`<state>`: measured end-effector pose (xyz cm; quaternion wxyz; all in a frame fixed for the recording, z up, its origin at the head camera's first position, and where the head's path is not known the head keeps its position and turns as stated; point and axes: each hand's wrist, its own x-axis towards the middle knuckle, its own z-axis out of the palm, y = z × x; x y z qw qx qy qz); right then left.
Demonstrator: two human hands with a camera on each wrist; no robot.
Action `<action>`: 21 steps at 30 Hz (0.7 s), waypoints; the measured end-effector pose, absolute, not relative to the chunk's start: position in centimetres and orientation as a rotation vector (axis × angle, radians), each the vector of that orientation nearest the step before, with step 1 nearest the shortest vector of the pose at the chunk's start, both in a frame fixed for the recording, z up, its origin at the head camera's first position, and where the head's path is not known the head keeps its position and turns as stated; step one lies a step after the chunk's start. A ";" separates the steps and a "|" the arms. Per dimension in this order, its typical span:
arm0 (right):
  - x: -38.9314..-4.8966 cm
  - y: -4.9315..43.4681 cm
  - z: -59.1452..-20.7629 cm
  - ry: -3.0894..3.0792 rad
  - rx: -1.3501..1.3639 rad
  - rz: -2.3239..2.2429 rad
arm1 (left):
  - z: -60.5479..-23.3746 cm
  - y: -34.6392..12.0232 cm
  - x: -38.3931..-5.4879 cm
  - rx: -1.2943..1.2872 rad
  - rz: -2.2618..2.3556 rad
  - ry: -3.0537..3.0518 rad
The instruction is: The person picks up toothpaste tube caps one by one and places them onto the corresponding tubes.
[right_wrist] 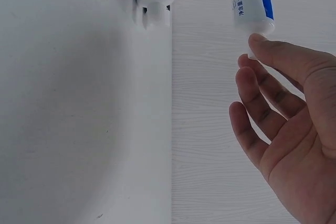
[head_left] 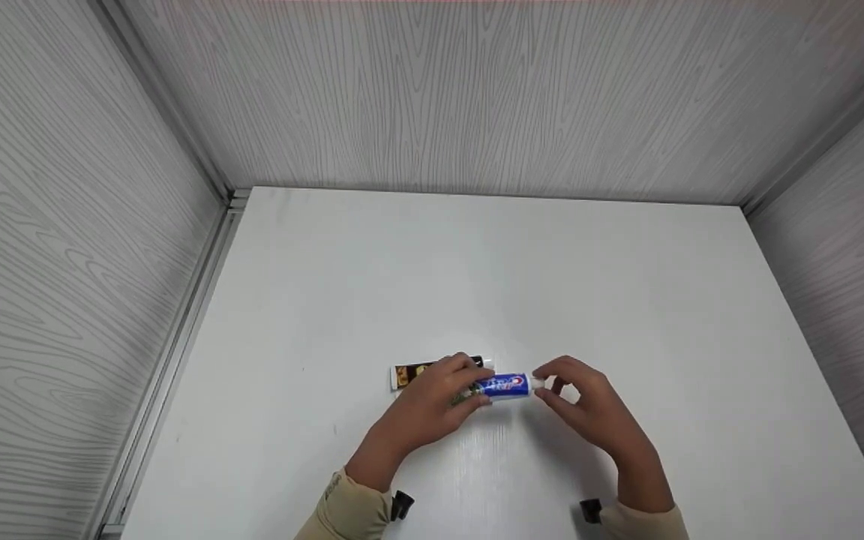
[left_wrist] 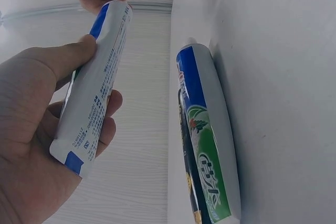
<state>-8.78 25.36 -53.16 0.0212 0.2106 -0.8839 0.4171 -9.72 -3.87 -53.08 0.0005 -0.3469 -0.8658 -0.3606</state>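
My left hand (head_left: pixel 428 397) grips a blue and white toothpaste tube (head_left: pixel 507 385) around its body, above the table. In the left wrist view its printed white back (left_wrist: pixel 100 87) faces the camera, with the thumb on one side and fingers curled behind. At the tube's far end, my right hand (head_left: pixel 589 405) pinches the small white cap (head_left: pixel 538 383) between thumb and forefinger; the other fingers are loosely bent in the right wrist view. A second toothpaste tube (left_wrist: pixel 210 140), blue, green and white, lies on the table beside a black and gold tube (left_wrist: pixel 190 171). My left hand partly hides both in the head view.
The white tabletop (head_left: pixel 477 285) extends around the hands. Grey wood-grain panels stand behind it (head_left: pixel 432 97) and at both sides. Small black devices (head_left: pixel 402 505) show at both cuffs.
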 end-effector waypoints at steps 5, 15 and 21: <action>-8.8 25.4 -53.3 -2.755 0.652 1.297 | -53.0 -3.9 -9.7 -1.088 -1.129 -2.725; -8.7 25.4 -53.5 -2.770 0.666 1.304 | -53.0 -4.0 -9.6 -1.073 -1.149 -2.755; -8.7 25.3 -53.6 -2.788 0.651 1.291 | -53.0 -4.1 -9.6 -1.066 -1.180 -2.756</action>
